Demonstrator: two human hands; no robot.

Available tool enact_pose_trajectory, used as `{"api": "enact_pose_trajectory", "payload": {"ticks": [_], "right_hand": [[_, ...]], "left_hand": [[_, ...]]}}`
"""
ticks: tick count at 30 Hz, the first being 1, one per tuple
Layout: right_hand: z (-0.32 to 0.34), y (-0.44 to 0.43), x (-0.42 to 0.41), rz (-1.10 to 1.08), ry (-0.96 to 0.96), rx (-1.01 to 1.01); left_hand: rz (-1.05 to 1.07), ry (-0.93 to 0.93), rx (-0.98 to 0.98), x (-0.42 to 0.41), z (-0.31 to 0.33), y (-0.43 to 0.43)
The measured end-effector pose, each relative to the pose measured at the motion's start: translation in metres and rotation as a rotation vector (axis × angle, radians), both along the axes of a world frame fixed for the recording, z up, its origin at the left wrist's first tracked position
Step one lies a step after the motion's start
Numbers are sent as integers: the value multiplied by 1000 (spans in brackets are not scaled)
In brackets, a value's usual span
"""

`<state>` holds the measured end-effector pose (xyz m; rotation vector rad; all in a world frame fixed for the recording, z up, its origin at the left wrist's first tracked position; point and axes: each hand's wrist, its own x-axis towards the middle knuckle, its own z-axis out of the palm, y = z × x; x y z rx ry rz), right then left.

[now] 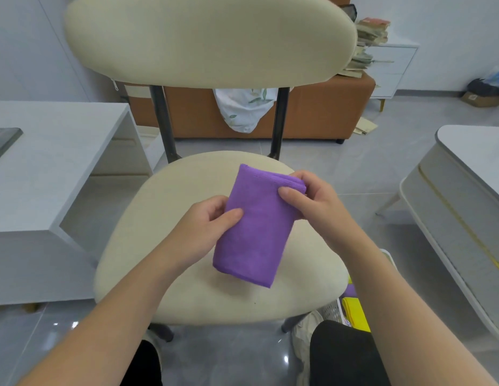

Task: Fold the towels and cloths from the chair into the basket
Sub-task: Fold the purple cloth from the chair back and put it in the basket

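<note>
A purple cloth (255,227), folded into a thick narrow rectangle, is held just above the cream seat of the chair (187,288). My left hand (206,227) pinches its left edge with thumb on top. My right hand (312,199) grips its far right corner. No other cloth lies on the seat. The white basket (333,310) shows only partly at the lower right, behind my right forearm, with a folded yellow cloth (354,310) inside it.
A white desk (48,162) stands to the left and a white rounded table (471,168) to the right. Behind the chair is an orange-brown cabinet (326,107) with a floral cloth hanging over it and stacked books on top. The floor is grey tile.
</note>
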<state>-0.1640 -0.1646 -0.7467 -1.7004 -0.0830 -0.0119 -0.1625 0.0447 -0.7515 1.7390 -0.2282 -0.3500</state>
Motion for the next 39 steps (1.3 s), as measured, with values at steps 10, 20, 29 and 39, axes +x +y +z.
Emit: {"api": "enact_pose_trajectory", "payload": {"ticks": [10, 20, 29, 39], "right_hand": [[-2, -13, 5, -7, 192, -126], [-26, -18, 19, -293, 544, 102], [-30, -13, 18, -258, 548, -135], [-30, -18, 18, -243, 544, -81]], "left_hand": [[-10, 67, 132, 8, -3, 9], [111, 479, -85, 13, -19, 9], [201, -395, 645, 18, -43, 15], [-148, -590, 704, 17, -57, 4]]}}
